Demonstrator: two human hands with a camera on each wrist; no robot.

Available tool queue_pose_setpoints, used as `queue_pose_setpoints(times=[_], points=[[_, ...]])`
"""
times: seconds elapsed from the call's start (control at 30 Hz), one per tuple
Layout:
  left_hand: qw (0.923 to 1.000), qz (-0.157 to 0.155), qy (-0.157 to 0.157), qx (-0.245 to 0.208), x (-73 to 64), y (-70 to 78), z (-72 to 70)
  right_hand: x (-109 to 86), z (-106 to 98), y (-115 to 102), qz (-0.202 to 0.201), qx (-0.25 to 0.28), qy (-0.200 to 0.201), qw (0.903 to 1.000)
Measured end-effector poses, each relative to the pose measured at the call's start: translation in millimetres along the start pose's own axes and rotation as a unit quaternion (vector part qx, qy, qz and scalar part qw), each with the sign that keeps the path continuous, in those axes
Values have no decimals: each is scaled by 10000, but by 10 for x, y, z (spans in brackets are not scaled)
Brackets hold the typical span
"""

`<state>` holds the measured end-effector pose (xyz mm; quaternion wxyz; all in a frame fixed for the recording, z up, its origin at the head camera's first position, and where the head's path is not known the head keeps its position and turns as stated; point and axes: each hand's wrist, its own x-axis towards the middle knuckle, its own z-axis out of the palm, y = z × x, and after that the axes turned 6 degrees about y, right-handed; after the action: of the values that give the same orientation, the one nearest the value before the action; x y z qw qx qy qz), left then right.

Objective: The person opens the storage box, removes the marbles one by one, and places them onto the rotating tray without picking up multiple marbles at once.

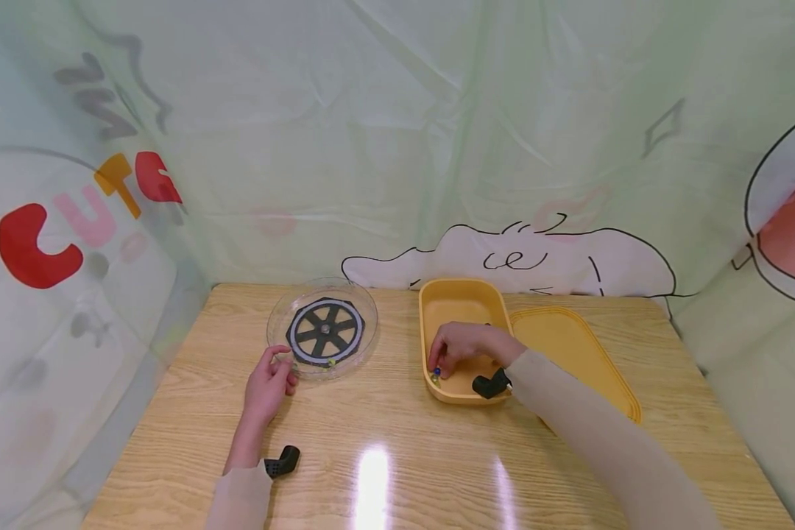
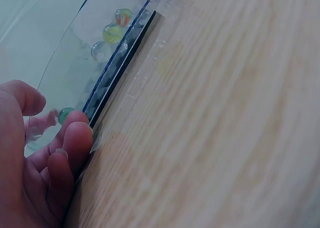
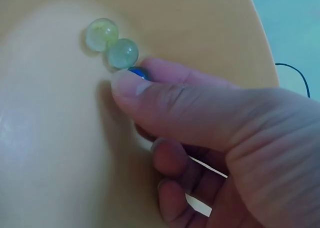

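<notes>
Closest in, two beige sleeves, the left (image 1: 241, 500) and the right (image 1: 603, 434), reach over a wood-grain table (image 1: 334, 471), with a black device at each wrist. The left hand (image 1: 269, 379) lies at the near-left rim of a clear round dish (image 1: 371, 340), fingers loosely bent; whether they actually grip the rim, I cannot tell. Farther right, the right hand (image 1: 460, 347) dips into a yellow bin (image 1: 464, 400) and pinches a blue marble (image 3: 138, 72) between thumb and forefinger, low in the near-left corner. Just beside it, a pale green marble (image 3: 123, 53) touches a yellowish marble (image 3: 101, 34) on the bin's floor. In the dish, a darker green marble (image 2: 66, 115) sits near the left fingers, while a clear marble (image 2: 101, 51), a yellow-swirled marble (image 2: 113, 33) and a red-swirled marble (image 2: 123, 17) cluster farther along. A dark spoked wheel shape (image 1: 325, 329) shows at the dish's middle, inside or underneath, hard to say which. Right of the bin, a flat yellow lid (image 1: 579, 353) lies partly behind the right sleeve. Beyond the table hangs a pale printed sheet (image 1: 404, 147) with cartoon outlines and coloured letters.
</notes>
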<state>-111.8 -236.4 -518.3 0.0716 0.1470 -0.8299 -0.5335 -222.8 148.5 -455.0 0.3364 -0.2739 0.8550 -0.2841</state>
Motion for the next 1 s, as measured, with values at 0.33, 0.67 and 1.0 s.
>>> queue_pose_setpoints(times=[0.33, 0.67, 1.0], points=[[10000, 6, 8, 3, -6, 21, -5, 21, -9, 17, -51, -91, -4, 9999], [10000, -60, -16, 26, 1, 8, -1, -12, -37, 22, -235, 101, -30, 9997], [10000, -6, 7, 47, 0, 6, 1, -75, -112, 17, -269, 140, 70, 9995]])
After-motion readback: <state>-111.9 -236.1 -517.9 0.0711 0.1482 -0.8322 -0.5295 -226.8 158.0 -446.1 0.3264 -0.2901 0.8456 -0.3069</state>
